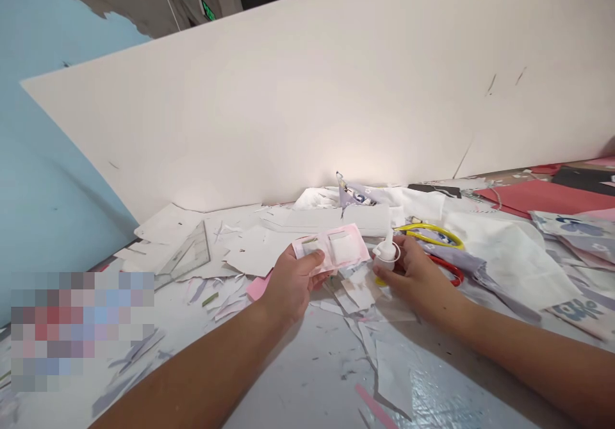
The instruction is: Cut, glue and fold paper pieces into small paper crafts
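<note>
Clear plastic of a set square [185,255] shows at far left among paper scraps. Your left hand [291,286] pinches a pink-edged white paper pouch [331,248] between thumb and fingers; hold it flat. Your right hand [416,276] grips a small white squeeze bottle [387,254] upright, nozzle up; keep it steady. Yellow and red plastic loops [435,227] lie just right, on a littered white table [307,378], before a tilted white board [307,96].

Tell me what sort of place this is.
Probably a paper-craft workroom: white paper offcuts litter the table, with a clear triangular plastic set square and looped yellow and red scissor handles nearby; the left hand holds a pink-bordered white paper piece, the right hand a small white squeeze bottle.
</note>
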Demonstrator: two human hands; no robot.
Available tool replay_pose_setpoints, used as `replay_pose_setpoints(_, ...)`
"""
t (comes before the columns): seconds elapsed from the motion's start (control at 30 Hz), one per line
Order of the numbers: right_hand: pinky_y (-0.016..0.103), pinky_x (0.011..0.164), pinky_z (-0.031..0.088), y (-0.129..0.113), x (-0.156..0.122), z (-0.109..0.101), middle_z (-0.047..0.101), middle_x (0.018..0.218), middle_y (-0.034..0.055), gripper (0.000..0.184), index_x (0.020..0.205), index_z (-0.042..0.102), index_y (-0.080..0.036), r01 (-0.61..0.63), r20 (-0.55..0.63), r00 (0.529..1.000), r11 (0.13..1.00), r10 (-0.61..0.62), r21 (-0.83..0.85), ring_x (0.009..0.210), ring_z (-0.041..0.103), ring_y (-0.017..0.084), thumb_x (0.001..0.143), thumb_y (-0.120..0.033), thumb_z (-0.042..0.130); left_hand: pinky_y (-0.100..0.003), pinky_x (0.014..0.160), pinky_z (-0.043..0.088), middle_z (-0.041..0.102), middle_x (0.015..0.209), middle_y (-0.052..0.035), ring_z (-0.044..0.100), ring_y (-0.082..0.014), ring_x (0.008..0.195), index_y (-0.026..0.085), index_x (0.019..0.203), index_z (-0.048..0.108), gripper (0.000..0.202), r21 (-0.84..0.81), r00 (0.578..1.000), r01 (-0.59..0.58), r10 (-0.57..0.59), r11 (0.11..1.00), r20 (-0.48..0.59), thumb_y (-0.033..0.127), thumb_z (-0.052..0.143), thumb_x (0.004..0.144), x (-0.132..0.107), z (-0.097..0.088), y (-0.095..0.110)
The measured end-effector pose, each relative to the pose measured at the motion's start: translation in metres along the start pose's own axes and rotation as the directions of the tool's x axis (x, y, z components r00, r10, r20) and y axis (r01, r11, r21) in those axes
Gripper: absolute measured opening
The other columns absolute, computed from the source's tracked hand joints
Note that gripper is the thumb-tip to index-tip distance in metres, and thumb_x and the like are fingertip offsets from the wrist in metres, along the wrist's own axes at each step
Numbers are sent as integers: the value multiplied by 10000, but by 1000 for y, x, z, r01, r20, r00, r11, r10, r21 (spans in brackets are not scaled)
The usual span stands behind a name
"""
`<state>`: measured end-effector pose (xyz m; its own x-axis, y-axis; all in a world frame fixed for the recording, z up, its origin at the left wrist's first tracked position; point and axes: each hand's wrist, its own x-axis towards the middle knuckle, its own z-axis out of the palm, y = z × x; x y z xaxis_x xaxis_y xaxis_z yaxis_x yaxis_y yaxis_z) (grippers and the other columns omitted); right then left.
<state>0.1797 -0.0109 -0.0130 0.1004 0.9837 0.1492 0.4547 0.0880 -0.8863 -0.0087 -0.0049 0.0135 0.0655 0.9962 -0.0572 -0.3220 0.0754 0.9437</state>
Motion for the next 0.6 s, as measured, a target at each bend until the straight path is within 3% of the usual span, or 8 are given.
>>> replay_pose_setpoints(0.13, 297, 592, 448, 3, -3, 2, 575, 810, -1, 426, 1141, 374, -210, 51, 93, 994, 998, -54, 42, 665, 570, 175, 768, -298, 560, -252, 620, 489, 643, 939, -44, 610, -145, 730, 179, 937, 575, 284, -43, 1000, 9, -8, 999, 11, 165, 643, 662, -3, -1, 0)
replay_pose_setpoints(0.33, 364, 804, 473, -3, -10, 0, 560, 1070, 71, 446, 1155, 336, -241, 114, 120, 985, 988, -126, 103, 966, 570, 234, 780, -280, 574, -228, 611, 511, 658, 937, -46, 621, -145, 762, 180, 889, 578, 301, -118, 988, 136, -143, 984, -52, 119, 683, 614, -8, 4, 0)
replay_pose_setpoints(0.5, 397, 907, 427, 0, -12, 3, 467, 1206, 107, 524, 1192, 282, -240, 208, 14, 978, 978, -208, -9, 1130, 471, 268, 778, -361, 579, -238, 608, 511, 666, 919, -40, 631, -159, 772, 186, 902, 579, 351, -139, 985, 165, -171, 976, -33, 112, 702, 581, -9, 5, -3)
replay_pose_setpoints(0.6, 420, 899, 423, 5, -12, 3, 419, 1223, 127, 598, 1214, 253, -230, 186, -14, 982, 978, -188, -92, 1131, 454, 301, 753, -400, 595, -251, 636, 501, 661, 888, -35, 622, -154, 768, 182, 905, 570, 389, -104, 992, 130, -129, 986, 12, 81, 706, 555, -10, 5, -2)
